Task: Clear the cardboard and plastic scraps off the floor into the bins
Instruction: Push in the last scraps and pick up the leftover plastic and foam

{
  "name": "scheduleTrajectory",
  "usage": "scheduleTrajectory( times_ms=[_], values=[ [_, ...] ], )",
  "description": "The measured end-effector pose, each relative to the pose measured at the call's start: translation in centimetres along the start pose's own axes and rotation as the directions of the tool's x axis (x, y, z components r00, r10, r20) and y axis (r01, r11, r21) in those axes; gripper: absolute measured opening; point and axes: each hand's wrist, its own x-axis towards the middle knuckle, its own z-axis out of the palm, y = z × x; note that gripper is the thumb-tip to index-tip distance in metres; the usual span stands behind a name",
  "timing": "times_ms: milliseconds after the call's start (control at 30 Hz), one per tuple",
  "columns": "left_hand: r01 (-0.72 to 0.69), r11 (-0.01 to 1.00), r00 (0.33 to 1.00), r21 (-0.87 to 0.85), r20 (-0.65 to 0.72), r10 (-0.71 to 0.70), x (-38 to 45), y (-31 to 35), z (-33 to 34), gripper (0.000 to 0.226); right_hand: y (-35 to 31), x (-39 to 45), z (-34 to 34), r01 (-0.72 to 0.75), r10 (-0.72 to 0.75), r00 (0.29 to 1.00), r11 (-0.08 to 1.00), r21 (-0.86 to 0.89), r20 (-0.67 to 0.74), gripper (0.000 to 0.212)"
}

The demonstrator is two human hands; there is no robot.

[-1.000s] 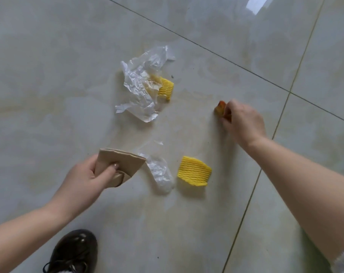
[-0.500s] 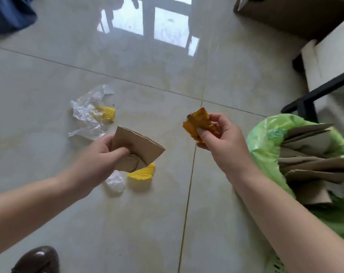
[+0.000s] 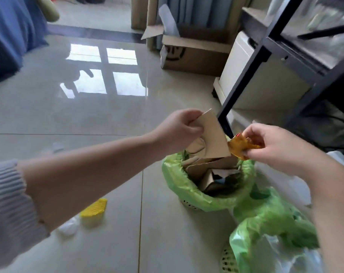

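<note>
Above the far bin, lined with a green bag, two scraps are held at once. A brown cardboard piece is pinched at its upper edge by the left hand, the grip closed on it between thumb and fingers, so that the piece hangs tilted over the bin's opening. Just beside it, touching its right edge, an orange scrap is clasped in the fingertips of the right hand, whose grip is likewise closed on its scrap; whether the scrap is card or plastic cannot be told. More brown cardboard pieces are seen already lying inside the far bin. A second bin, also fitted with a green bag, stands nearer the camera at the lower right, with pale plastic showing in it.

On the tiled floor, under the left forearm, a yellow ribbed scrap is left lying, and just beside it a small clear plastic scrap. These are well apart from both bins. An open cardboard box is seen at the far wall, near a dark metal frame.
</note>
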Motion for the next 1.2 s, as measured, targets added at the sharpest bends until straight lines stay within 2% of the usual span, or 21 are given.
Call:
scheduleTrajectory(
  times_ms=[100, 200, 333, 400, 500, 600, 667, 767, 867, 967, 1033, 1200],
  values=[
    [-0.131, 0.951, 0.991, 0.280, 0.036, 0.126, -0.4, -0.7, 2.2, 0.032, 1.9, 0.1, 1.4, -0.032, 0.038, 0.999, 0.991, -0.132, 0.038, 0.022],
    [-0.234, 0.864, 0.972, 0.446, 0.083, 0.220, -1.1, -3.4, 3.3, 0.032, 3.2, 0.8, 4.9, -0.056, 0.048, 0.998, 0.964, -0.258, -0.036, 0.021],
    [-0.360, 0.610, 0.913, 0.706, 0.132, 0.386, -0.9, -6.2, 3.5, 0.023, 5.1, 1.6, 8.8, -0.097, 0.064, 0.994, 0.890, -0.445, -0.089, 0.023],
    [-0.379, 0.539, 0.909, 0.752, 0.193, 0.369, -0.4, -6.4, 3.7, 0.025, 5.6, 2.0, 9.7, -0.103, 0.068, 0.993, 0.893, -0.438, -0.096, 0.023],
    [-0.322, 0.605, 0.933, 0.728, 0.136, 0.333, 0.4, -6.4, 4.0, 0.027, 5.7, 2.4, 9.9, -0.092, 0.049, 0.986, 0.956, -0.279, -0.159, 0.023],
    [-0.371, 0.620, 0.893, 0.691, 0.081, 0.443, 0.6, -6.2, 4.2, 0.021, 5.9, 2.6, 8.7, -0.075, 0.035, 0.949, 0.990, -0.116, -0.313, 0.018],
    [-0.481, 0.574, 0.837, 0.663, 0.153, 0.525, 0.3, -6.6, 4.5, 0.018, 6.4, 2.6, 8.1, -0.082, 0.013, 0.912, 0.985, -0.153, -0.409, 0.019],
    [-0.584, 0.526, 0.788, 0.619, 0.273, 0.552, -0.3, -7.5, 4.8, 0.014, 7.5, 3.0, 8.7, -0.162, 0.035, 0.904, 0.951, -0.265, -0.425, 0.015],
    [-0.598, 0.526, 0.777, 0.605, 0.275, 0.567, -0.5, -8.2, 4.7, 0.011, 8.3, 3.8, 9.7, -0.231, 0.111, 0.911, 0.935, -0.268, -0.398, 0.014],
    [-0.627, 0.543, 0.744, 0.559, 0.222, 0.631, -0.7, -8.5, 3.9, 0.016, 8.6, 4.3, 9.8, -0.250, 0.131, 0.896, 0.939, -0.237, -0.424, 0.015],
    [-0.620, 0.574, 0.748, 0.535, 0.183, 0.637, -0.6, -8.5, 3.0, 0.012, 9.0, 4.4, 9.6, -0.258, 0.130, 0.882, 0.937, -0.234, -0.453, 0.013],
    [-0.499, 0.590, 0.839, 0.635, 0.183, 0.513, -0.2, -9.2, 1.3, 0.026, 10.2, 4.1, 10.3, -0.292, 0.169, 0.895, 0.922, -0.254, -0.414, 0.016]
  ],
)
